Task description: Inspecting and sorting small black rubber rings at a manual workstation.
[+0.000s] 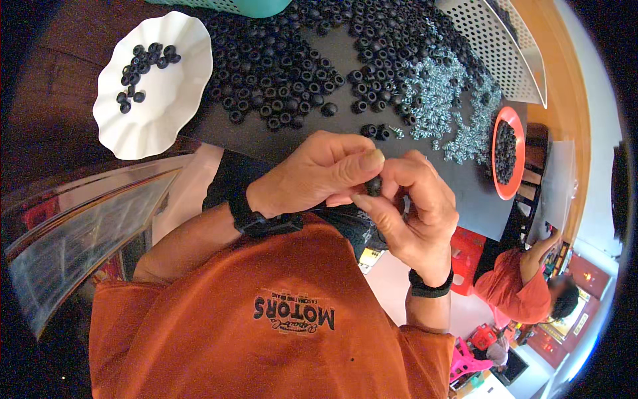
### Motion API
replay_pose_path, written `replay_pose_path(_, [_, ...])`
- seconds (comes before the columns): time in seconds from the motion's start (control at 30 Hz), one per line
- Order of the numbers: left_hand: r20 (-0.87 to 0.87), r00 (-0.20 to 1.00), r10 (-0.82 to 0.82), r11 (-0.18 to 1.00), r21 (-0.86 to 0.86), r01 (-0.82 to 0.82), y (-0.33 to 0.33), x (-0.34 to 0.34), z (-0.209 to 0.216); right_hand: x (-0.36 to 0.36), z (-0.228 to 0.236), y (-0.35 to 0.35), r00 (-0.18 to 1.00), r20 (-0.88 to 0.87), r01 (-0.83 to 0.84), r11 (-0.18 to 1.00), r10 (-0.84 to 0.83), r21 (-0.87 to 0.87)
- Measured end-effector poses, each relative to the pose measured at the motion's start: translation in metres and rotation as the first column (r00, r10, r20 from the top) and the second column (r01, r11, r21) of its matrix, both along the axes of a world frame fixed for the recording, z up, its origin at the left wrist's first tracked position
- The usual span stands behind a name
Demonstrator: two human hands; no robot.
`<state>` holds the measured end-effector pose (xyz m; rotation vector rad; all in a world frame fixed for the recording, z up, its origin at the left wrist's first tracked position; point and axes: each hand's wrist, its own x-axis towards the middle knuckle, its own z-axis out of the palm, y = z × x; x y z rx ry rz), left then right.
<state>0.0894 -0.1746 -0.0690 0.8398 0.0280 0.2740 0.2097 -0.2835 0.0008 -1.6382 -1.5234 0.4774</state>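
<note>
Above my lap, at the table's near edge, my left hand [318,167] and my right hand [413,207] meet around one small black round part [374,187]. Left thumb and fingers press it from above, while the right thumb and forefinger pinch its lower side; the fingers cover much of it. Just beyond my fingertips lie a few loose black parts [375,132] and a small silvery piece [397,132]. Farther back spreads a large heap of hollow black round parts [272,80]. Beside it is a pile of small shiny silvery pieces [435,93].
A white wavy-edged plate [159,113] at left carries several black parts. At right stands a red bowl [523,159] of small dark pieces. A white perforated basket [505,60] and a green basket [259,6] sit at the back. Another person [515,282] is farther right.
</note>
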Motion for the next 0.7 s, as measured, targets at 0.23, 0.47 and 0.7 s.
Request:
replay_pose_path(0.23, [-0.05, 0.997, -0.051, 0.999, 0.004, 0.051, 0.001, -0.001, 0.001, -0.003, 0.0, 0.0, 1.0, -0.002, 0.02, 0.999, -0.02, -0.05])
replay_pose_path(0.47, [-0.005, 0.997, -0.083, 0.997, -0.009, 0.083, 0.007, -0.002, 0.005, -0.006, -0.003, 0.001, 0.992, -0.103, 0.064, 0.993, -0.074, -0.096])
replay_pose_path(0.7, [-0.014, 0.992, -0.122, 0.992, -0.011, 0.122, 0.007, -0.002, -0.002, -0.001, -0.008, 0.004, 0.997, -0.068, 0.022, 0.999, -0.024, -0.026])
